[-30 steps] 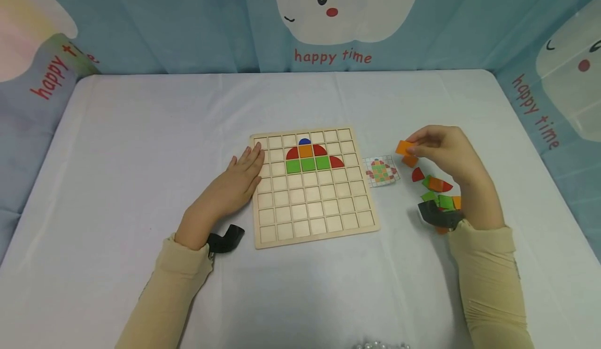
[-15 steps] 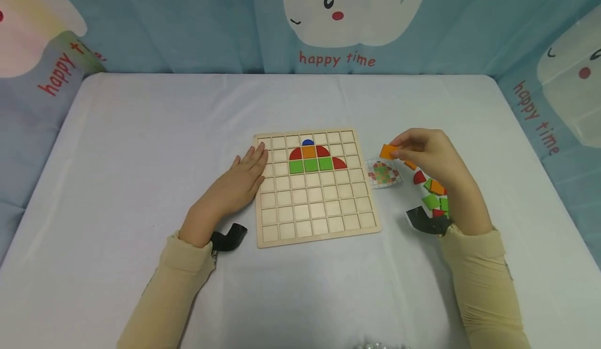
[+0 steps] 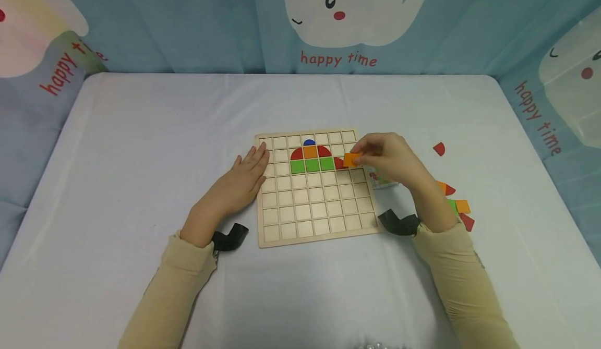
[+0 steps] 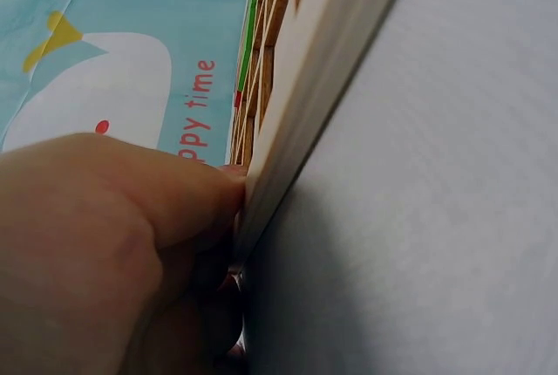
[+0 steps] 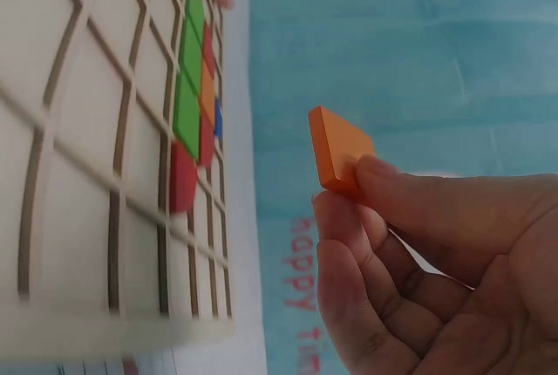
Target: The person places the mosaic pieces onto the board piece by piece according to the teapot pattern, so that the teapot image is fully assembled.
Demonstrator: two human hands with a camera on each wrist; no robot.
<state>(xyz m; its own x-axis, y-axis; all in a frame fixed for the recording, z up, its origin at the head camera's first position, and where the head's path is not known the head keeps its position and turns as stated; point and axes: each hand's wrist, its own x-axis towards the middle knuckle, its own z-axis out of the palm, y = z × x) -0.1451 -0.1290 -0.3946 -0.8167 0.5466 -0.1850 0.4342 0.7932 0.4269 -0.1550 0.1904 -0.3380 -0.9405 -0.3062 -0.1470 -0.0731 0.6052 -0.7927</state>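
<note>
My right hand [image 3: 386, 155] pinches an orange square tile [image 3: 350, 160] between thumb and fingers, over the right side of the wooden grid board [image 3: 300, 241]. In the right wrist view the orange tile [image 5: 342, 150] is tilted and clear of the board. My left hand [image 3: 235, 187] lies with straight fingers along the board's left edge, fingertips on its rim. Set in the grid are a blue half-round tile [image 3: 309, 142], an orange square [image 3: 310, 152] between two red quarter-rounds, and a row of green squares [image 3: 312, 165] ending in another red quarter-round [image 3: 338, 163], partly covered by the held tile.
A printed pattern card [image 3: 382, 183] lies right of the board, mostly hidden under my right hand. Loose red, green and orange tiles [image 3: 462, 206] lie beyond my right forearm, with one red quarter-round [image 3: 439, 148] farther back. A printed curtain [image 3: 211, 25] stands behind the table.
My right hand has carried the orange tile leftward from the loose tiles, past the card, to over the board's right columns. The left hand stays at the board's edge.
</note>
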